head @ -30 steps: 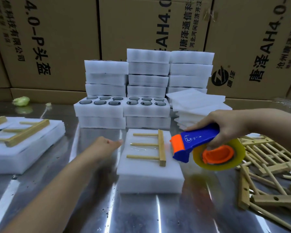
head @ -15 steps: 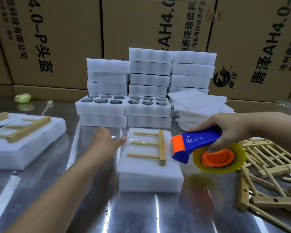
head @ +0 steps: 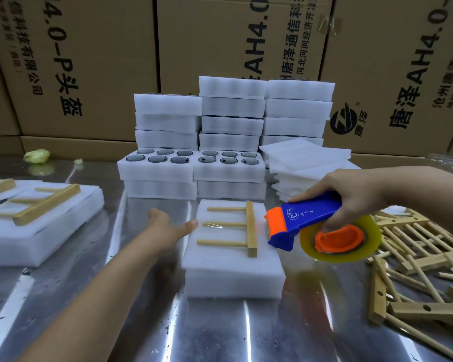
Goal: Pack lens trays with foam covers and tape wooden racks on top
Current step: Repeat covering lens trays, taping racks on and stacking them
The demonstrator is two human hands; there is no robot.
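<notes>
A white foam-covered lens tray (head: pixel 230 270) lies on the metal table in the middle. A wooden rack (head: pixel 247 228) with three pegs lies flat on its top. My left hand (head: pixel 168 227) rests open against the tray's left edge, thumb touching the foam. My right hand (head: pixel 351 197) grips the blue handle of a tape dispenser (head: pixel 311 226), whose orange nose hovers just right of the rack. A roll of clear yellowish tape (head: pixel 343 241) sits on its orange hub.
Stacks of foam trays (head: pixel 230 111) stand behind, two open ones showing dark lenses (head: pixel 165 159). Loose foam covers (head: pixel 306 158) lie to their right. A pile of wooden racks (head: pixel 416 257) fills the right. A packed tray with rack (head: pixel 37 205) sits left. Cardboard boxes (head: pixel 89 61) wall the back.
My left hand has moved right until it touches the tray's left edge. The tape dispenser has stayed almost in place beside the rack.
</notes>
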